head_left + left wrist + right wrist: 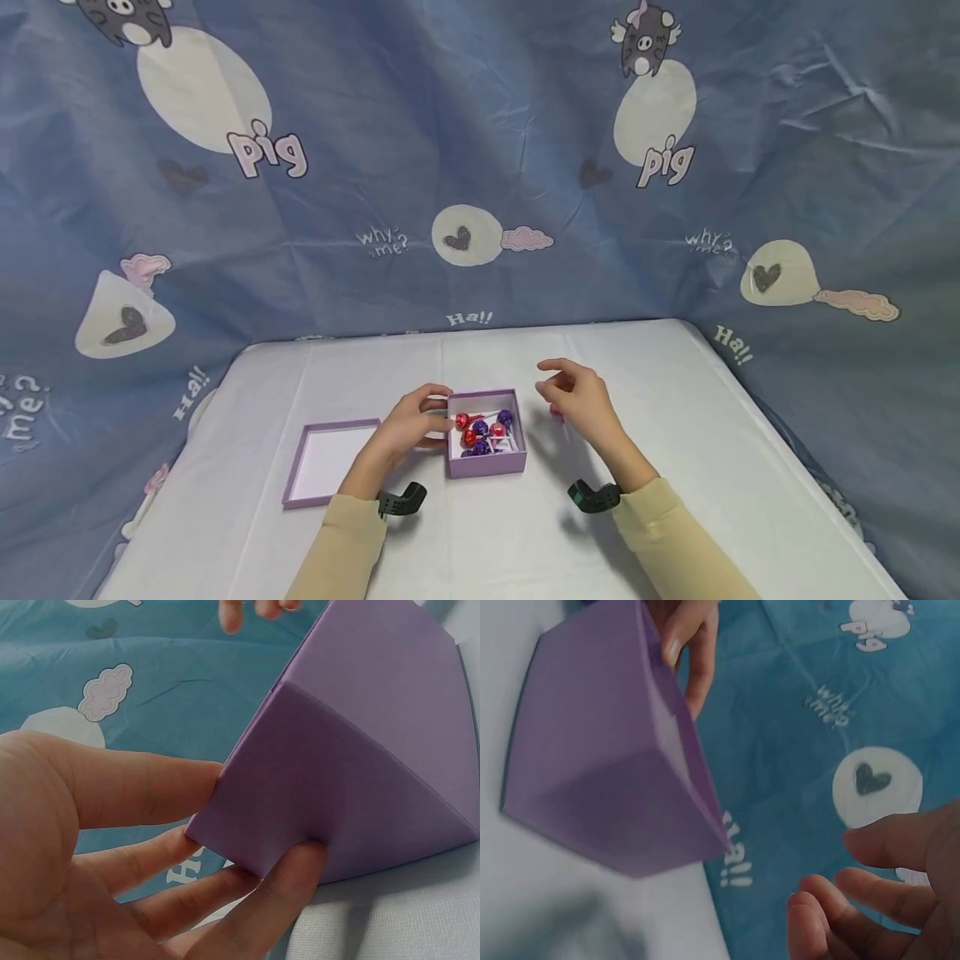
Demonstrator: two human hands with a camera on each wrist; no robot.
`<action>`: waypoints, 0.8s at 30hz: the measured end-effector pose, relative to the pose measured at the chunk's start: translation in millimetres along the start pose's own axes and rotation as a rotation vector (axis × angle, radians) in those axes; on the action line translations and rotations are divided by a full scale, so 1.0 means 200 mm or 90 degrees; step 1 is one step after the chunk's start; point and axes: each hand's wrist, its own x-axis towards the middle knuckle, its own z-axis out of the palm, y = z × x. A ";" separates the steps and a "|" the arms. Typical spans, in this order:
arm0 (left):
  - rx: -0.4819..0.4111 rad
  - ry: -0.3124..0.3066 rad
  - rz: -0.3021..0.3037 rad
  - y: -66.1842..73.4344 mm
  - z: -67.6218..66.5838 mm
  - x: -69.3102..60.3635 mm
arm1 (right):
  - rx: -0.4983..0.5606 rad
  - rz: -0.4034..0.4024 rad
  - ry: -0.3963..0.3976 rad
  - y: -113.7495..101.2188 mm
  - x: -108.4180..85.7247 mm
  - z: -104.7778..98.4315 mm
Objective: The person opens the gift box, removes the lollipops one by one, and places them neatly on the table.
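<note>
An open purple box [487, 465] stands on the white table with several red, purple and pink lollipops [480, 427] inside. My left hand [408, 427] grips the box at its left side; in the left wrist view, thumb and fingers [296, 870] touch the purple wall [360, 787]. To the right of the box, my right hand [581, 404] is raised with its fingers bent loosely. A pink lollipop [556, 412] shows just below that hand, partly covered by it. The right wrist view shows nothing between the thumb and fingers of the right hand [877, 900].
A shallow purple-edged lid [294, 467] with a white inside lies left of the box, partly behind my left forearm. The white table [480, 542] ends at the back against a blue patterned cloth [375, 292].
</note>
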 end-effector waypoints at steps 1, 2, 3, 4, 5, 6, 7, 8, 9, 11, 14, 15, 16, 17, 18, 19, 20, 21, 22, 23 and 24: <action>0.000 0.000 0.001 0.00 0.00 0.00 | 0.008 0.002 -0.008 -0.01 0.00 0.01; 0.000 0.000 0.001 0.00 0.00 0.00 | 0.014 0.002 -0.015 -0.03 0.01 0.02; 0.000 -0.002 0.002 0.01 0.00 0.00 | 0.012 0.001 -0.021 -0.04 0.01 0.03; 0.000 -0.004 0.004 0.01 0.00 0.00 | 0.011 -0.002 -0.026 -0.06 0.02 0.05; 0.000 -0.007 0.004 0.00 0.00 0.00 | 0.011 -0.004 -0.033 -0.07 0.02 0.06; 0.000 -0.011 0.003 0.00 0.00 0.00 | 0.011 -0.006 -0.040 -0.07 0.02 0.08; -0.002 -0.013 0.002 0.00 -0.01 0.00 | 0.009 -0.012 -0.047 -0.08 0.02 0.09; -0.005 -0.016 0.002 0.00 -0.01 0.00 | 0.008 -0.017 -0.053 -0.09 0.02 0.11; -0.009 -0.018 0.003 0.00 -0.01 0.00 | 0.004 -0.021 -0.060 -0.10 0.02 0.12; -0.013 -0.020 0.003 0.00 -0.01 0.00 | -0.008 -0.031 -0.071 -0.12 0.02 0.15; -0.014 -0.018 0.001 0.01 -0.02 0.00 | -0.021 -0.040 -0.095 -0.14 0.02 0.20; -0.013 -0.017 0.000 0.01 -0.02 0.00 | -0.023 -0.043 -0.105 -0.14 0.02 0.21; -0.013 -0.017 -0.002 0.01 -0.02 0.00 | -0.030 -0.042 -0.115 -0.15 0.02 0.22; -0.013 -0.018 -0.002 0.01 -0.02 0.00 | -0.035 -0.041 -0.126 -0.15 0.01 0.23; -0.013 -0.018 -0.003 0.01 -0.02 0.00 | -0.037 -0.040 -0.136 -0.15 0.01 0.24; -0.012 -0.020 -0.001 0.01 -0.02 -0.01 | -0.042 -0.040 -0.145 -0.15 0.01 0.25; -0.013 -0.021 0.000 0.01 -0.02 -0.01 | -0.050 -0.045 -0.152 -0.15 0.01 0.26; -0.015 -0.022 0.001 0.01 -0.01 -0.01 | -0.061 -0.046 -0.159 -0.15 0.01 0.27; -0.017 -0.024 0.003 0.01 -0.01 -0.01 | -0.072 -0.047 -0.164 -0.15 0.00 0.28; -0.017 -0.025 0.004 0.01 -0.01 -0.01 | -0.079 -0.053 -0.171 -0.15 0.00 0.29; -0.017 -0.026 0.003 0.01 -0.01 -0.01 | -0.087 -0.059 -0.180 -0.15 0.00 0.29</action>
